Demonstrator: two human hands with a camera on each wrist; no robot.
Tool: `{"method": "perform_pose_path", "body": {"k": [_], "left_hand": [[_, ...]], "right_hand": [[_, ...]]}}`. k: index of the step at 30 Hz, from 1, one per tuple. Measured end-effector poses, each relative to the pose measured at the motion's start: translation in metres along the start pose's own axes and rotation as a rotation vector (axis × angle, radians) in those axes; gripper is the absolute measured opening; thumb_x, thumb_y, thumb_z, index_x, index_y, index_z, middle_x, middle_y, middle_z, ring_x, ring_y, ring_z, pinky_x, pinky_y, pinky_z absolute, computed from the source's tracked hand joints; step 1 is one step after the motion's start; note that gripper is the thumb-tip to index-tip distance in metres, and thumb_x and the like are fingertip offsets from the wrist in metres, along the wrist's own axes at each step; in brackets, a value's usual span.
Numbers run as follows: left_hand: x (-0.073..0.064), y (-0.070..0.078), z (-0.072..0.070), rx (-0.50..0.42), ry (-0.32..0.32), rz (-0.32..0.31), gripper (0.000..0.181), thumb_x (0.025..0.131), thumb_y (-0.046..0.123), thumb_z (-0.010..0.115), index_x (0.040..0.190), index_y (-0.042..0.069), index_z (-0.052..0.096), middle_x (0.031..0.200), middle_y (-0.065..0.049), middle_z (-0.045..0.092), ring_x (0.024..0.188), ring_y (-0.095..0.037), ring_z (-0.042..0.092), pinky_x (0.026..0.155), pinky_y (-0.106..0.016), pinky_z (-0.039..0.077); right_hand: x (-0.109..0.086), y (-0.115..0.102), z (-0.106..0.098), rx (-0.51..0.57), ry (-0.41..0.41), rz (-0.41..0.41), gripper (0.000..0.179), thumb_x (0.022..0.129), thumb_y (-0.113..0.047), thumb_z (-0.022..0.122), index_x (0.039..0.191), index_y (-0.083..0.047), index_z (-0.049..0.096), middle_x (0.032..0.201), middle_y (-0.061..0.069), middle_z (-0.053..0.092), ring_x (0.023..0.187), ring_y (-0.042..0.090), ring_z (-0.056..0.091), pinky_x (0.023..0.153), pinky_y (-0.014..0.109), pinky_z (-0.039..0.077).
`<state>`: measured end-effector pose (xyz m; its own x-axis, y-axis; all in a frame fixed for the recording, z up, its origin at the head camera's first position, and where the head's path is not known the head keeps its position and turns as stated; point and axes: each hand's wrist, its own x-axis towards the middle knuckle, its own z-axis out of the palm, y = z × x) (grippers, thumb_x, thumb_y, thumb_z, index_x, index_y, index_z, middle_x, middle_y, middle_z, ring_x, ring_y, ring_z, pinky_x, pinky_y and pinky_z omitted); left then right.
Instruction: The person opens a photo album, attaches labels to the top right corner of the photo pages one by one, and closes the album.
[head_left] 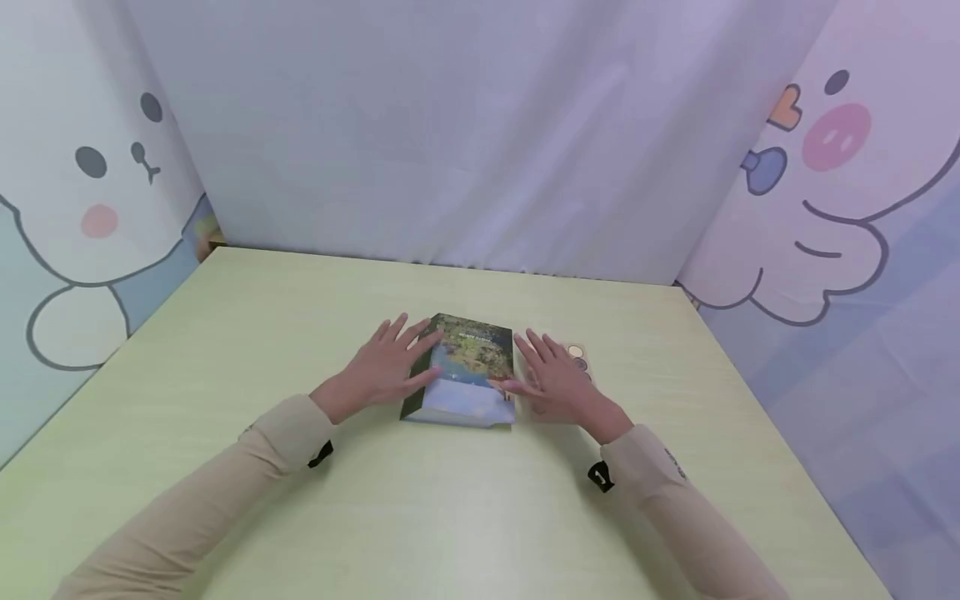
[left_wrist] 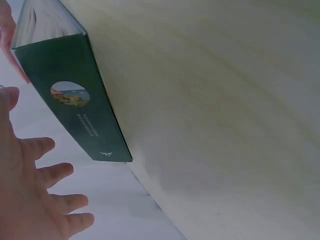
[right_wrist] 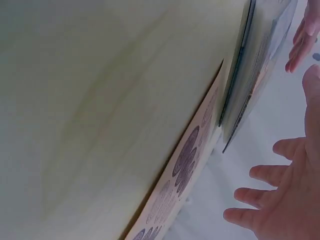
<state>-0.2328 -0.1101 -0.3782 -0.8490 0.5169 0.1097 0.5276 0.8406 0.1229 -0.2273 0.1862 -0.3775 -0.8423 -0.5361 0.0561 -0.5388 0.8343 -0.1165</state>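
Note:
A thick photo album (head_left: pixel 472 354) with a painted landscape cover lies closed on the table. Its dark green spine (left_wrist: pixel 75 102), with a small round picture, faces left; page edges show at its right side in the right wrist view. My left hand (head_left: pixel 385 367), fingers spread, hovers over the album's left edge. Over its right edge, my right hand (head_left: pixel 555 379) is spread likewise, palm down, and holds nothing. Beneath the right hand lies a thin pinkish sheet printed with round patterns (right_wrist: pixel 185 160), partly hidden by that hand in the head view.
The pale wooden table (head_left: pixel 300 308) extends around the album on all sides. A light curtain (head_left: pixel 420 133) hangs along its back edge, and cartoon-printed cloths (head_left: pixel 847 208) hang at both sides. Dark straps (head_left: pixel 600 476) show beneath both sleeve cuffs.

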Motion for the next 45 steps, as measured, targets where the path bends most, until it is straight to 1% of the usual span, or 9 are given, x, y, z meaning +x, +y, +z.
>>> {"method": "perform_pose_path", "body": {"k": [5,9,13,15,18,21,24,30,45], "left_hand": [[0.004,0.006,0.002,-0.047,0.004,0.041,0.066,0.094,0.053,0.041,0.146,0.015,0.031,0.152,-0.013,0.026,0.139,-0.042,0.018,0.113,-0.052,0.016],[0.006,0.01,0.003,-0.098,-0.003,0.081,0.065,0.094,0.051,0.044,0.145,0.012,0.033,0.15,-0.014,0.029,0.139,-0.039,0.021,0.111,-0.051,0.023],[0.007,0.015,0.004,-0.165,-0.02,0.111,0.064,0.093,0.05,0.047,0.143,0.012,0.036,0.149,-0.014,0.03,0.138,-0.037,0.025,0.105,-0.051,0.033],[0.007,0.018,0.005,-0.181,-0.025,0.132,0.063,0.091,0.05,0.05,0.141,0.013,0.04,0.148,-0.014,0.032,0.136,-0.035,0.028,0.102,-0.05,0.037],[0.006,0.024,0.004,-0.155,-0.043,0.162,0.064,0.088,0.054,0.053,0.138,0.015,0.045,0.145,-0.013,0.035,0.134,-0.033,0.031,0.098,-0.048,0.042],[0.005,0.03,0.002,-0.097,-0.078,0.182,0.07,0.083,0.061,0.056,0.136,0.017,0.046,0.144,-0.013,0.037,0.132,-0.034,0.032,0.097,-0.048,0.043],[0.005,0.034,0.0,-0.044,-0.095,0.193,0.075,0.079,0.066,0.057,0.136,0.018,0.047,0.143,-0.015,0.037,0.132,-0.036,0.033,0.098,-0.048,0.042],[0.003,0.036,0.0,0.0,-0.083,0.2,0.076,0.077,0.065,0.06,0.136,0.018,0.047,0.143,-0.016,0.038,0.131,-0.036,0.034,0.098,-0.047,0.042],[0.002,0.038,-0.002,-0.018,-0.067,0.204,0.074,0.078,0.062,0.061,0.135,0.017,0.048,0.142,-0.016,0.038,0.13,-0.036,0.035,0.097,-0.047,0.043]], "right_hand": [[0.002,-0.004,0.002,0.14,-0.028,0.047,0.076,0.094,-0.049,0.046,0.149,-0.005,0.016,0.152,0.022,0.02,0.138,0.041,0.022,0.11,0.054,0.023],[0.006,-0.007,0.002,0.222,-0.03,0.088,0.073,0.094,-0.046,0.048,0.148,-0.005,0.021,0.147,0.022,0.03,0.135,0.04,0.029,0.107,0.053,0.028],[0.01,-0.01,0.002,0.228,-0.068,0.101,0.066,0.095,-0.043,0.047,0.146,-0.005,0.027,0.141,0.021,0.039,0.13,0.038,0.037,0.103,0.05,0.034],[0.012,-0.011,0.004,0.245,-0.085,0.118,0.063,0.095,-0.041,0.048,0.144,-0.005,0.032,0.134,0.019,0.047,0.122,0.035,0.045,0.098,0.047,0.04],[0.015,-0.015,0.005,0.328,-0.087,0.158,0.058,0.093,-0.04,0.053,0.139,-0.006,0.041,0.116,0.013,0.058,0.1,0.023,0.058,0.084,0.039,0.048],[0.018,-0.017,0.005,0.388,-0.093,0.172,0.052,0.091,-0.036,0.058,0.133,-0.006,0.048,0.097,0.005,0.063,0.08,0.013,0.058,0.072,0.032,0.047],[0.02,-0.02,0.006,0.406,-0.098,0.188,0.05,0.09,-0.032,0.061,0.131,-0.005,0.05,0.085,0.001,0.063,0.072,0.009,0.056,0.067,0.029,0.045],[0.024,-0.023,0.007,0.456,-0.104,0.262,0.056,0.088,-0.027,0.064,0.135,-0.002,0.046,0.083,0.004,0.064,0.07,0.012,0.056,0.059,0.026,0.045],[0.023,-0.022,0.009,0.53,-0.105,0.32,0.059,0.087,-0.026,0.065,0.137,-0.003,0.043,0.085,0.006,0.064,0.063,0.014,0.053,0.054,0.026,0.043]]}}
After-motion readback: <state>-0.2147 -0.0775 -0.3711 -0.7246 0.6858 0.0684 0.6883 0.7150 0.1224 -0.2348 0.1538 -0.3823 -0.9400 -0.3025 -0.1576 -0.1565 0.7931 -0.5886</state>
